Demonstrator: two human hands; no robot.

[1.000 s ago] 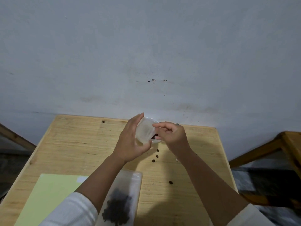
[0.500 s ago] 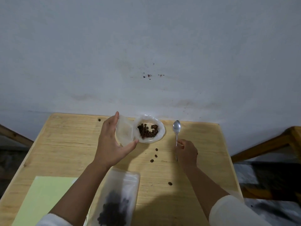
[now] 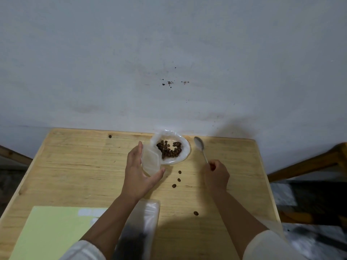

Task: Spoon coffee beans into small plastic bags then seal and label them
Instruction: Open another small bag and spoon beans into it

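Note:
My left hand (image 3: 138, 173) holds a small clear plastic bag (image 3: 151, 162) upright, just left of a white dish (image 3: 185, 147) with a pile of coffee beans (image 3: 170, 150) in it. My right hand (image 3: 216, 174) grips the handle end of a metal spoon (image 3: 201, 147); the spoon's bowl points toward the far edge, right of the dish, and it looks lifted off the wood. A filled plastic bag (image 3: 139, 229) with dark beans lies near me, partly under my left forearm.
Loose beans (image 3: 177, 180) lie scattered on the wooden table (image 3: 75, 166); one (image 3: 195, 213) sits nearer me. A pale green sheet (image 3: 50, 231) with white labels covers the near left. A grey wall stands behind. Wooden furniture (image 3: 309, 162) is at the right.
My hands parted from the small bag. The left keeps it and has moved left. The right went to the spoon, closed on its handle and has raised it slightly.

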